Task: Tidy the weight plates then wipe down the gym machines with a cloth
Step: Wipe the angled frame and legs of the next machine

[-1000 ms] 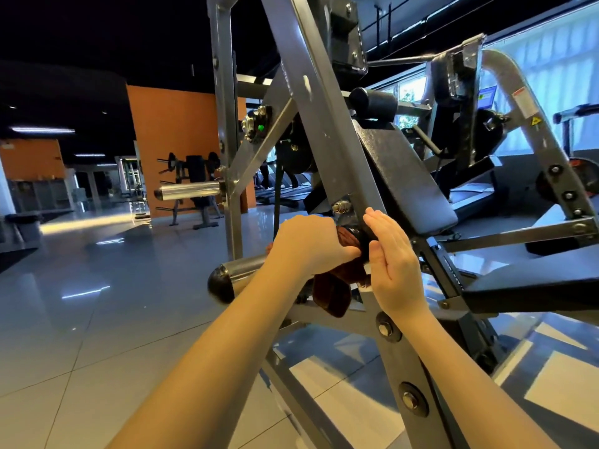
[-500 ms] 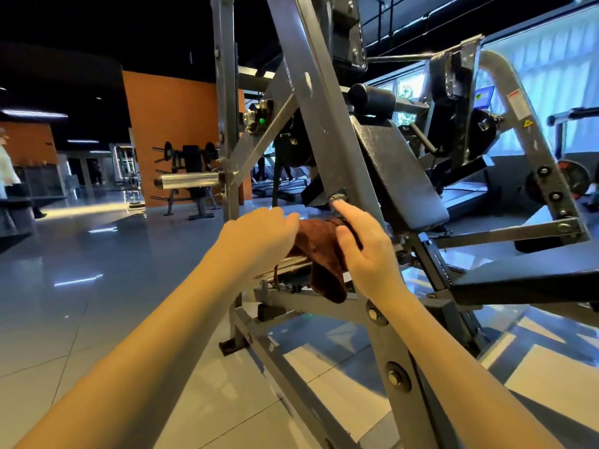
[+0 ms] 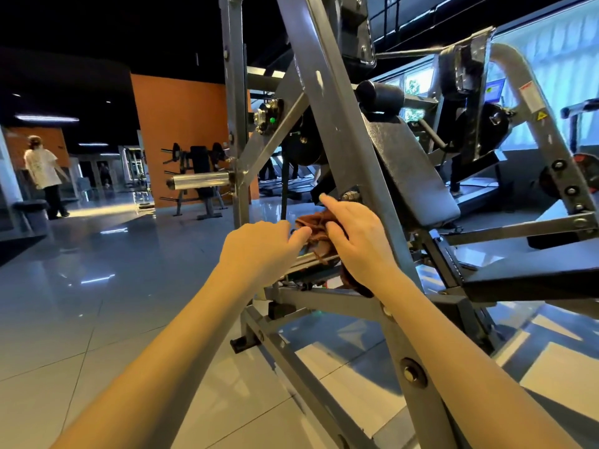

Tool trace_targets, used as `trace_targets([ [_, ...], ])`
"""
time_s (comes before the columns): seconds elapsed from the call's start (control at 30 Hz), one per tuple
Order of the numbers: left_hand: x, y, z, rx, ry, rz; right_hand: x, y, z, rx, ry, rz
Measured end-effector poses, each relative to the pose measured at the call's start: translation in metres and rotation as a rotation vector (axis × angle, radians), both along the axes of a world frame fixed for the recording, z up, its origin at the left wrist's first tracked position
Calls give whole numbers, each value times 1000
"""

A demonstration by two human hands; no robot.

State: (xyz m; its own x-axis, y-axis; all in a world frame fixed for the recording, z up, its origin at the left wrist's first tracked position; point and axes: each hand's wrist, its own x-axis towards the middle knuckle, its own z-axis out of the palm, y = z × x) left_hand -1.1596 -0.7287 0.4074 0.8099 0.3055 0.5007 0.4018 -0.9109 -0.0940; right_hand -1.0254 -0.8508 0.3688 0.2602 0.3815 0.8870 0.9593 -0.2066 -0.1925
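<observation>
Against the machine frame (image 3: 340, 150), centre scene, the cloth (image 3: 312, 230) is bunched between both hands. Its left edge is pinched by the left hand (image 3: 259, 251); the right hand (image 3: 356, 241) curls over it, index finger extended. Likely light, limp, non-slip: grip gathered folds.

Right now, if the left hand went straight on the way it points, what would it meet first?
The cloth held by the right hand; the left hand may touch it already.
</observation>
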Motion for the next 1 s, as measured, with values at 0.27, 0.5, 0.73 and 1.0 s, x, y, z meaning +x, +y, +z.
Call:
trace_targets([
  [0.27, -8, -6, 0, 21, -33, -114, 3, -21, -34, 207, -192, -44],
  [0.5, -1, -9, -2, 214, 24, -131, 7, -37, -24, 551, 3, -288],
  [0.73, 16, -25, -15, 402, -2, -145, 33, -33, -63, 254, 98, -286],
  [1.0, 25, -36, -22, 471, -28, -158, 30, -44, -52, 198, 228, -188],
])
